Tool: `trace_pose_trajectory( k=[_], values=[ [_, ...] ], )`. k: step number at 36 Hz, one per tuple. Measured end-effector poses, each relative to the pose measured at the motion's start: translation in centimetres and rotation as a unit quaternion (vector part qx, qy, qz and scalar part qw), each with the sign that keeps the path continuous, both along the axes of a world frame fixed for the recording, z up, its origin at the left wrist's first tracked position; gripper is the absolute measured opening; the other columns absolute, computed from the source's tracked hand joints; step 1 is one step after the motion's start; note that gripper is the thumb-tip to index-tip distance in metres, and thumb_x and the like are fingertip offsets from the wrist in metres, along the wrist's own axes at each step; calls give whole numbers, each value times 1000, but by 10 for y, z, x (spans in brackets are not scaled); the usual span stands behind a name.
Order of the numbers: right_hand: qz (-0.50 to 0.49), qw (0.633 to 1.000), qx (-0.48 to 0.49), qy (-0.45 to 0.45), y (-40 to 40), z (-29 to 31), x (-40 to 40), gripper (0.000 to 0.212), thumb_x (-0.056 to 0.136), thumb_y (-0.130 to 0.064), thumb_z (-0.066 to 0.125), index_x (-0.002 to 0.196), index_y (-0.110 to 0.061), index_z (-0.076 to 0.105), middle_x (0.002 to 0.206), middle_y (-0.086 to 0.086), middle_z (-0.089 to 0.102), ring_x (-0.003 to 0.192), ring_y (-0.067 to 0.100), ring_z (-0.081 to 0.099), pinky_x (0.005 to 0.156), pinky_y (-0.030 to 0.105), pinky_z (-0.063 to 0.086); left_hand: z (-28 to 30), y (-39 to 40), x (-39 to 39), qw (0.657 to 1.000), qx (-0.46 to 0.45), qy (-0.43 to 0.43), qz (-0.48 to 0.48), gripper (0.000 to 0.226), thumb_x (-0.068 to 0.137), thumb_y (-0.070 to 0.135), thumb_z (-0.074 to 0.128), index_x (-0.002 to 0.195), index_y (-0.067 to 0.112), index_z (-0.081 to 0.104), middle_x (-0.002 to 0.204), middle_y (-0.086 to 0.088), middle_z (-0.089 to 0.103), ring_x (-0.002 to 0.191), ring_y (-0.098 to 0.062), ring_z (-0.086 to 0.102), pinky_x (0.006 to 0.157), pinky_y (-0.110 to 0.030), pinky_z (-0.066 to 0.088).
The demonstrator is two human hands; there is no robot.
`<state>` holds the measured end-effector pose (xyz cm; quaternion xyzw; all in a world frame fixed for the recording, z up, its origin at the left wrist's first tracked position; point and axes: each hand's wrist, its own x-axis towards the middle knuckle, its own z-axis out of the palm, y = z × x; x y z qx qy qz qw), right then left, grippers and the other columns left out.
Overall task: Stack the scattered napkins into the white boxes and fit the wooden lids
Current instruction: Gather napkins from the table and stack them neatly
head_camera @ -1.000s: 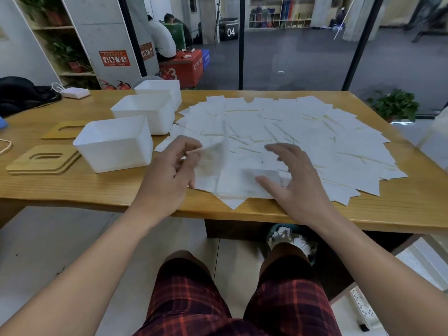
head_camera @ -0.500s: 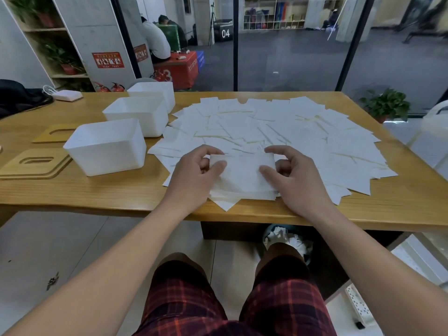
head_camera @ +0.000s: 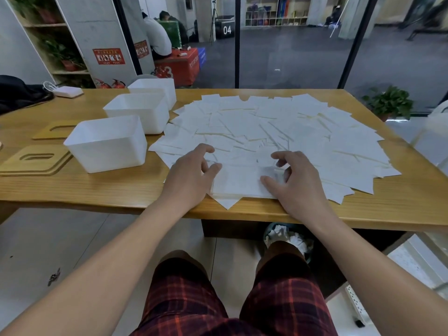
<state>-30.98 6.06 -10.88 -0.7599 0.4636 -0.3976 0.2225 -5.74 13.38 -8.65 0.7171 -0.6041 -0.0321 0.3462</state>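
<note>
Many white napkins point(head_camera: 278, 132) lie fanned across the wooden table point(head_camera: 97, 187). A small squared stack of napkins point(head_camera: 240, 183) sits at the near edge between my hands. My left hand point(head_camera: 191, 175) hovers at the stack's left edge, thumb against it, fingers loosely arched and holding nothing. My right hand point(head_camera: 298, 180) rests its thumb on the stack's right side, fingers arched over the napkins behind. Three empty white boxes stand in a row at the left: near point(head_camera: 106, 144), middle point(head_camera: 138, 112), far point(head_camera: 155, 87). Two wooden slotted lids point(head_camera: 31, 161) point(head_camera: 55, 129) lie left of the boxes.
A white charger point(head_camera: 69, 91) and a black bag point(head_camera: 19, 93) lie at the table's far left. Below the near edge, by my knees, stands a wastebasket point(head_camera: 286, 236) with crumpled paper. Behind the table is a glass wall; a potted plant point(head_camera: 388, 103) is at the right.
My left hand laid a lifted napkin onto the stack, and both hands pressed in at its sides. Now the fingers of both hands have lifted and arched, loosening from the stack.
</note>
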Motion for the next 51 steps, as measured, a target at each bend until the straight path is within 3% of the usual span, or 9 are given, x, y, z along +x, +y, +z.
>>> trace_pose_trajectory(
  k=[6,13,19,23,29,35,41,45,51],
  values=[
    [34,998,23,-40,0,1,-1,22,95,-34,78,116,-37,71,113,-16,61,84,7,55,79,22,45,-2,9,37,1000,22,17,3,16,111,31,56,119,33,69,112,20,65,101,-3,59,87,-26,50],
    [58,998,8,-6,3,0,4,13,96,-37,77,109,-35,75,108,-16,66,81,7,58,75,22,45,-19,11,51,999,47,-13,-12,26,112,28,54,132,29,70,125,13,67,122,-12,54,105,-37,50],
    [56,998,-2,27,4,-1,4,14,94,-37,76,107,-32,75,108,-15,66,76,9,59,74,24,47,-19,10,47,992,81,-95,-6,34,110,39,51,142,35,61,143,12,60,134,-25,44,112,-45,33],
    [53,998,-6,38,5,-1,5,12,95,-37,75,107,-32,75,108,-15,65,76,10,59,74,24,49,-12,6,48,988,119,-96,-7,35,108,46,50,141,41,59,134,11,55,132,-24,39,110,-44,29],
    [50,998,-7,48,5,-2,6,11,95,-37,75,106,-33,75,108,-17,64,75,10,61,72,22,48,0,-3,52,985,136,-106,-20,19,101,51,59,118,41,60,125,11,48,130,-19,36,112,-45,29],
    [51,997,-8,50,5,-3,7,11,96,-38,74,105,-33,75,109,-18,64,79,8,61,73,22,48,-3,-3,54,991,122,-56,4,16,104,50,60,113,36,58,117,15,60,122,-17,42,106,-41,30],
    [48,997,-16,64,5,-5,7,10,97,-39,73,106,-34,74,109,-19,63,81,4,61,73,19,46,-5,0,59,987,114,-95,54,17,108,52,54,105,39,64,115,12,59,129,-26,42,107,-45,29],
    [47,997,-21,64,5,-5,7,11,97,-39,73,106,-33,74,109,-18,63,81,5,61,75,21,47,-2,3,65,992,96,-62,51,17,111,46,51,107,34,63,121,13,60,133,-24,42,107,-42,27],
    [46,996,-24,69,5,-4,7,12,97,-40,72,107,-34,74,110,-18,63,82,4,61,76,21,47,7,12,83,996,-3,72,50,11,111,37,58,110,27,62,118,10,67,117,-9,59,97,-34,45]
  ],
)
